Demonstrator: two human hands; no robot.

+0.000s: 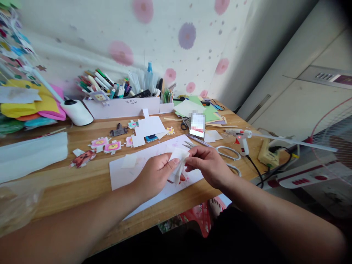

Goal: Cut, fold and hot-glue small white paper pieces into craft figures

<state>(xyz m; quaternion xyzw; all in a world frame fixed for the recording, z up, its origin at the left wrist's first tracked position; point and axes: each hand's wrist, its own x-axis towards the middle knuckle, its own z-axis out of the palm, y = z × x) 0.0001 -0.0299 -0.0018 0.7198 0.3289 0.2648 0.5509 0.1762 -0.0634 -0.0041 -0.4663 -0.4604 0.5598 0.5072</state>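
Wood-grained desk (90,179), spanning the frame from the left edge to right of centre. Directly on it: a large white sheet (118,178), centre; patterned paper cut-outs (112,146), left of centre; a white pen box (123,109), upper centre; green paper (211,114) and a hot-glue gun (243,142), right of centre.

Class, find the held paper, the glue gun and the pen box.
Held paper (180,168), head view: its middle.
Glue gun (243,141), head view: white body.
Pen box (122,109), head view: front panel.
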